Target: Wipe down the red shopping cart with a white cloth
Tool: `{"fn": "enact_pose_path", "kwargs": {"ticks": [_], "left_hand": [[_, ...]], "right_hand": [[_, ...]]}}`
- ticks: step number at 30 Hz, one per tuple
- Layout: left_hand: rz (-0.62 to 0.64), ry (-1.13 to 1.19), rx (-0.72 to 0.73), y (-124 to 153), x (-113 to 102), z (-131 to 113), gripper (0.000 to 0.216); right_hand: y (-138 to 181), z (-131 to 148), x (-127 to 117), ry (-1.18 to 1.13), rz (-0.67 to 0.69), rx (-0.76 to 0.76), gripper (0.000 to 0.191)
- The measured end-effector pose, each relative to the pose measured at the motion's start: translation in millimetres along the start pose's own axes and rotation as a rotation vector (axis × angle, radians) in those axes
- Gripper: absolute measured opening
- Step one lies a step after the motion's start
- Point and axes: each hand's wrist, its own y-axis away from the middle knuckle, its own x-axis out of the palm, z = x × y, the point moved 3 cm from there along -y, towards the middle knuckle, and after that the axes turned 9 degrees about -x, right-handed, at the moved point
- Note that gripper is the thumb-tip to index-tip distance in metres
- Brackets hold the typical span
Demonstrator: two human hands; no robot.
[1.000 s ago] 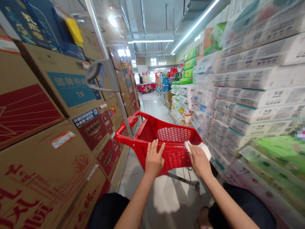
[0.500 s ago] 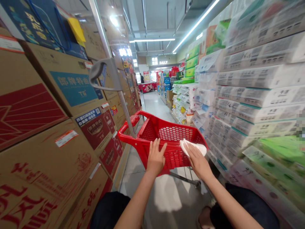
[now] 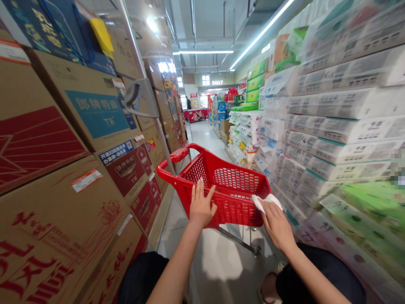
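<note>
A red plastic shopping basket on wheels [image 3: 234, 185] stands in the aisle right before me. My left hand [image 3: 200, 205] lies flat against its near wall, fingers stretched up and apart, holding nothing. My right hand [image 3: 276, 221] presses a white cloth [image 3: 265, 201] against the basket's right near corner, fingers laid over the cloth. The basket's grey pull handle [image 3: 139, 99] rises on a metal pole at the left.
Stacked brown and red cardboard boxes [image 3: 63, 169] wall the left side. Wrapped packs of tissue paper [image 3: 332, 126] are piled high on the right. The grey floor of the aisle [image 3: 205, 139] runs ahead to far displays. My dark trouser legs show below.
My right hand has slid the white cloth from the basket's near rim down and right to its corner. The basket has turned slightly. My left hand has stayed on the near wall.
</note>
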Motion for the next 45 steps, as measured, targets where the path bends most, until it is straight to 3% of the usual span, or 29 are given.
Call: {"fn": "enact_pose_path", "kwargs": {"ticks": [4,8,13,18,22,27,31,37,41,45], "left_hand": [[-0.035,-0.049,-0.102,0,7,5,0.066],[-0.036,-0.021,-0.092,16,14,-13,0.062],[-0.054,0.032,-0.122,35,12,-31,0.062],[-0.061,0.062,-0.134,33,10,-30,0.060],[-0.066,0.076,-0.117,28,15,-33,0.063],[-0.066,0.094,-0.117,25,21,-33,0.067],[-0.041,0.089,-0.114,21,22,-18,0.065],[0.047,0.010,-0.199,11,24,11,0.059],[0.036,-0.025,-0.158,20,16,6,0.059],[0.028,-0.035,-0.130,40,3,-11,0.065]], "right_hand": [[5,41,-1,-0.014,0.011,-0.055,0.063],[7,59,-5,-0.079,0.047,-0.202,0.064],[1,41,-12,-0.195,0.122,-0.338,0.057],[-15,-5,-3,-0.211,0.143,-0.187,0.049],[-18,-21,11,-0.194,0.070,-0.082,0.041],[-7,2,18,-0.209,-0.005,-0.048,0.036],[0,35,16,-0.226,-0.025,-0.083,0.039],[0,79,1,-0.260,0.067,-0.296,0.054],[-8,72,-17,-0.258,0.167,-0.447,0.059],[-12,34,-26,-0.190,0.116,-0.360,0.056]]}}
